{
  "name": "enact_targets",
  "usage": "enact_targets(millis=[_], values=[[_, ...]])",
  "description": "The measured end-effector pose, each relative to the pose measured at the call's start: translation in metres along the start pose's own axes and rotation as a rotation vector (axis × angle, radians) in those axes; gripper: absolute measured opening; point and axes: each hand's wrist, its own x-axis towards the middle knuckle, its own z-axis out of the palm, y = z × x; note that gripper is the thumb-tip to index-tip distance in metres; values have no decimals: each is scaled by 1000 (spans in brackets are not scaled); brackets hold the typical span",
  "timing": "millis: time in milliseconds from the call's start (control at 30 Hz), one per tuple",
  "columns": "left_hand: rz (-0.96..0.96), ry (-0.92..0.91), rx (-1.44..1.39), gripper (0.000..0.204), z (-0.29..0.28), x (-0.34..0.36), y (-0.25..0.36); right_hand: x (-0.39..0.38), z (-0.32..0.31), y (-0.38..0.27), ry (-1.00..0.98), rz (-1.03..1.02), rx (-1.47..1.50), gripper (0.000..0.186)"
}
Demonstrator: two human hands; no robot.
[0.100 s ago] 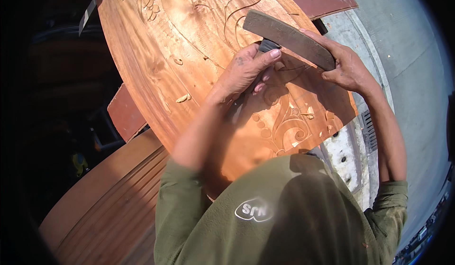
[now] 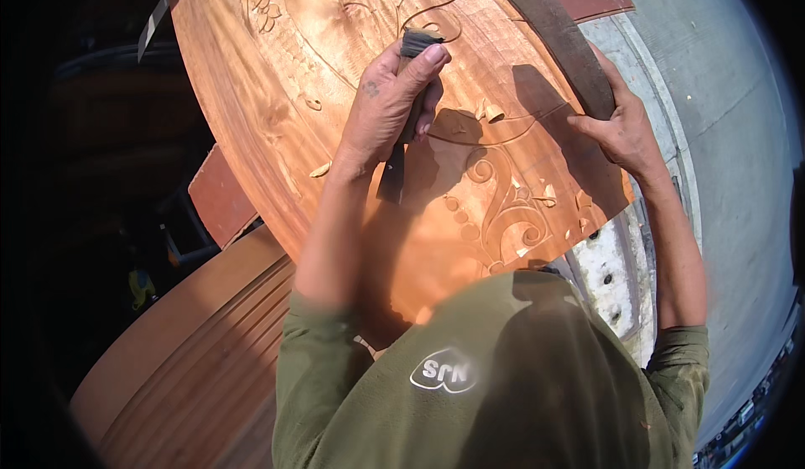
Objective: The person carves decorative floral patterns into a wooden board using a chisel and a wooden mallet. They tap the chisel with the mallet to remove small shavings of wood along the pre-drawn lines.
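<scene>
My left hand (image 2: 390, 104) is closed round the handle of a chisel (image 2: 422, 43), whose butt end is wrapped in a black band. Its dark flat blade sticks out below the fist, over an orange-brown wooden panel (image 2: 243, 83) carved with scrolls and petals. My right hand (image 2: 622, 129) grips one end of a long, flat, dark wooden striking bar (image 2: 558, 37). The bar is held over the panel's right edge, apart from the chisel. A carved scroll (image 2: 524, 230) lies near my body. Curled shavings (image 2: 493, 113) rest between the two hands.
Below the panel at lower left is a second brown wooden piece with long grooves (image 2: 210, 360). Reddish-brown boards (image 2: 222, 196) stick out from under the panel. A whitish stained surface (image 2: 608, 272) shows at right, beside grey concrete floor (image 2: 738, 117).
The striking bar has swung up and right, away from the chisel's butt end. My left hand has shifted left and up with the chisel. Shavings now show where hands covered the panel.
</scene>
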Motion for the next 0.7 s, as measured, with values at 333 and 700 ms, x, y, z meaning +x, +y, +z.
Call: enact_targets(millis=[333,700], values=[[92,-97,0,38,42,56,-41,-4,-56,-14,390,118,86,87],[33,-138,-28,40,49,57,-49,30,-27,1,-1,-154,-386,101]])
